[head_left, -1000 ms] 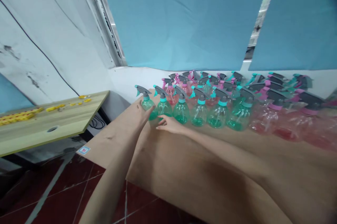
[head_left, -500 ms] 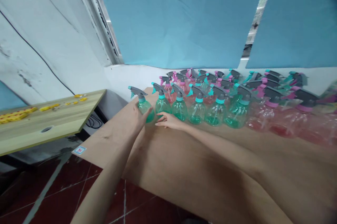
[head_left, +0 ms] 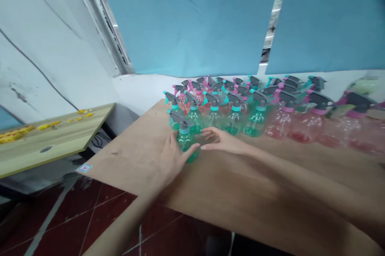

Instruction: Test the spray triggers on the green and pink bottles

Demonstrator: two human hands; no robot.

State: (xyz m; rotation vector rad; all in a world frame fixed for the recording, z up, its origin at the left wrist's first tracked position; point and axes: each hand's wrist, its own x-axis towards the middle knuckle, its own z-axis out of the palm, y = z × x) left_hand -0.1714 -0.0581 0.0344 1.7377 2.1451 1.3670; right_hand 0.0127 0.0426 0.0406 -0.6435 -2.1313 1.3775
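Note:
A green spray bottle (head_left: 184, 140) with a grey and teal trigger head stands in front of the row, its nozzle toward the left. My left hand (head_left: 174, 156) is wrapped around its body, thumb along the near side. Just to the right, my right hand (head_left: 221, 140) is held with fingers apart and nothing in them, close to the held bottle. Behind the hands, several more green spray bottles (head_left: 235, 119) form the front row. Pink spray bottles (head_left: 284, 121) carry that row on to the right.
All the bottles stand on a wooden table (head_left: 129, 144) against a white wall and blue panels (head_left: 192, 23). Further rows of pink and green bottles fill the back. At left, a second table (head_left: 69, 136) bears yellow pieces (head_left: 16, 134). Red floor tiles (head_left: 105, 204) show below.
The green spray bottle in my left hand has come toward me and slightly right, in front of the row. My right hand has moved right with its fingers more spread. The view has shifted slightly.

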